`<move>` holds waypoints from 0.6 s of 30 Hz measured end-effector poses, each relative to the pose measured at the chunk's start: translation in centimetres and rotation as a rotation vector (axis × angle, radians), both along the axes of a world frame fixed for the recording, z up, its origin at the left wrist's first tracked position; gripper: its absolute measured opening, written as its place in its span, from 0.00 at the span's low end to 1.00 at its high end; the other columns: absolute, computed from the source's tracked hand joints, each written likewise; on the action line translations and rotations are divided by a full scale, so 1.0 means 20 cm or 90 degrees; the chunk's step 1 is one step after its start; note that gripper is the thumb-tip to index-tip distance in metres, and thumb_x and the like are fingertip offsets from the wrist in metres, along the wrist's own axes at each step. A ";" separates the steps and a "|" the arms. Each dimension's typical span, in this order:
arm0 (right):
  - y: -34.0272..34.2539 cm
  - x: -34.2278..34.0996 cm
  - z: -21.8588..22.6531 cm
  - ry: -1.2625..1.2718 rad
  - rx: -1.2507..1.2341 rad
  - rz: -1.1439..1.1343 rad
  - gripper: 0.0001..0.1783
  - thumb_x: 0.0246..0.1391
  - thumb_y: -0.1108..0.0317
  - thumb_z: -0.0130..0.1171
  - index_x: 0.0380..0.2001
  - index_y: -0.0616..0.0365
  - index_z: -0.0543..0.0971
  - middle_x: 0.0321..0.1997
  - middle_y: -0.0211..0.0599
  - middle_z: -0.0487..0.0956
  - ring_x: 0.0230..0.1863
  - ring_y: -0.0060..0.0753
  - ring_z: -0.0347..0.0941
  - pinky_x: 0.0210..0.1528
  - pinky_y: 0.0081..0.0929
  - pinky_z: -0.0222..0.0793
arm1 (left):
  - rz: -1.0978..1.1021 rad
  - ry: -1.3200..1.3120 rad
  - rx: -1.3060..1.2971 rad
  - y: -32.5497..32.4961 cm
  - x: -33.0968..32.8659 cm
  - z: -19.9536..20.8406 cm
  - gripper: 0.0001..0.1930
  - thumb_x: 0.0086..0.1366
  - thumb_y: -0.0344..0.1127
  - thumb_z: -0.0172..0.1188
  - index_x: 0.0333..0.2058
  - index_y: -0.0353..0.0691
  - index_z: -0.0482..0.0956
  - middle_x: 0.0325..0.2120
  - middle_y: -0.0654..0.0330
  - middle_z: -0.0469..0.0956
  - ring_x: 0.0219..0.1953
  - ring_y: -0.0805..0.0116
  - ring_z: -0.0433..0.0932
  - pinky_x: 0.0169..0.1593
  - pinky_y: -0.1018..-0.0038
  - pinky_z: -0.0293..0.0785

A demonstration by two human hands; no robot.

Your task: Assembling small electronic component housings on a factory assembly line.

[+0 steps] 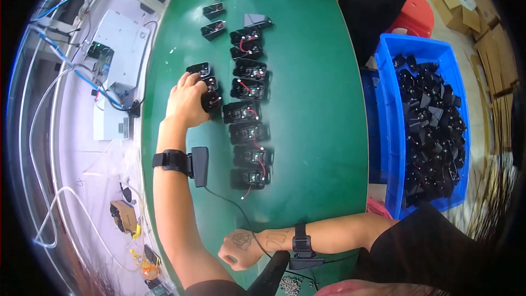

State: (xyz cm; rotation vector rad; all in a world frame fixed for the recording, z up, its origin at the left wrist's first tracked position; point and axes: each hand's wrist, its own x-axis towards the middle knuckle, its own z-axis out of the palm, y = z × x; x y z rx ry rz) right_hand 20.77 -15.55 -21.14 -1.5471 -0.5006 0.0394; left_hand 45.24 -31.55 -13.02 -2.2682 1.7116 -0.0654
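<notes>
My left hand (188, 100) reaches over the left part of the green table, its fingers curled round a small cluster of black plastic housings (211, 102). The palm and some fingertips are hidden. Right of it runs a column of similar open housings (241, 113), with circuit parts and red wires inside. Low in the view, my right hand (241, 249) rests curled near the table's front edge; whatever its fingers hold is out of sight. Beside it lies a long black handle-like object (271, 274), with a pile of small metal screws (290, 285) close by.
A blue bin (395, 131) full of black plastic parts stands right of the table (318, 131). More housings (213, 29) sit farther up the table. A person in dark clothes (378, 5) stands at the far right. Cables and a white metal box (118, 49) are at left.
</notes>
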 end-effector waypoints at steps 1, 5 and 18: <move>0.00 0.00 -0.01 0.002 0.008 -0.006 0.05 0.38 0.66 0.60 0.17 0.53 0.76 0.18 0.35 0.77 0.25 0.45 0.75 0.29 0.39 0.68 | 0.002 0.011 -0.005 0.01 0.00 0.00 0.27 0.37 0.37 0.73 0.42 0.46 0.79 0.60 0.53 0.66 0.67 0.51 0.57 0.64 0.59 0.61; 0.01 0.01 -0.01 -0.014 0.001 -0.005 0.05 0.39 0.66 0.60 0.18 0.53 0.77 0.18 0.35 0.77 0.25 0.45 0.75 0.29 0.39 0.68 | 0.007 -0.024 0.018 0.07 -0.01 0.02 0.28 0.39 0.37 0.73 0.44 0.48 0.80 0.61 0.54 0.64 0.68 0.53 0.55 0.66 0.59 0.59; 0.00 0.01 -0.01 0.004 -0.018 0.009 0.05 0.39 0.66 0.60 0.19 0.54 0.77 0.20 0.35 0.78 0.27 0.44 0.76 0.31 0.39 0.69 | 0.012 -0.037 0.015 0.05 0.05 0.01 0.22 0.39 0.36 0.71 0.39 0.45 0.83 0.63 0.56 0.64 0.69 0.56 0.54 0.67 0.60 0.57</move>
